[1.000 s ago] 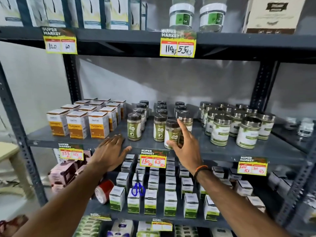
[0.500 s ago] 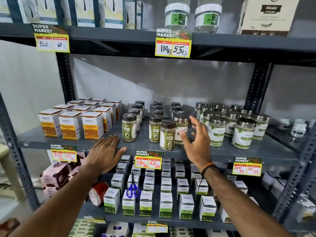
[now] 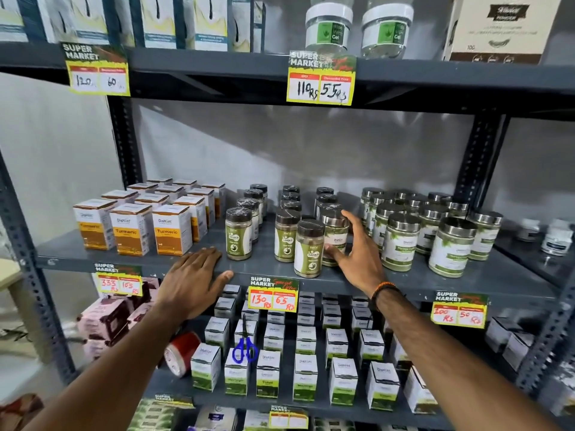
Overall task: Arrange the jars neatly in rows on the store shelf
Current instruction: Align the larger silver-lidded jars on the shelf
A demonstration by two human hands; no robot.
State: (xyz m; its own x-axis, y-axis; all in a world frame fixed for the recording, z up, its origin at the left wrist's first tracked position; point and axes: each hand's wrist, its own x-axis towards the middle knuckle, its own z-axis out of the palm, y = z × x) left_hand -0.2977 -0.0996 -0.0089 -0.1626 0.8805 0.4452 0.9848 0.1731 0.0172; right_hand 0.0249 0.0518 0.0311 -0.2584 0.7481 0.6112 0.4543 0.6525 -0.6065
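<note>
Small brown-lidded green jars stand in three rows on the grey middle shelf [image 3: 513, 279]; the front ones are a left jar [image 3: 239, 235], a middle jar [image 3: 287, 237] and a forward-set jar [image 3: 309, 249]. Just behind that last one stands a silver-lidded jar [image 3: 333, 227]. My right hand [image 3: 357, 255] wraps it, thumb on its front, fingers round its right side. To the right is a cluster of larger silver-lidded jars [image 3: 400, 242]. My left hand [image 3: 196, 281] lies flat and spread on the shelf's front edge, holding nothing.
Orange turmeric boxes [image 3: 132, 230] fill the shelf's left part. Small white jars [image 3: 557, 236] sit at far right. Below are white-green boxes [image 3: 306, 382], blue scissors [image 3: 245, 349] and a red tape roll [image 3: 182, 353]. Gel jars [image 3: 328, 26] stand on the shelf above.
My right hand let go of the forward brown-lidded jar, moved right and back, and closed around the silver-lidded jar. The left hand stayed on the shelf edge.
</note>
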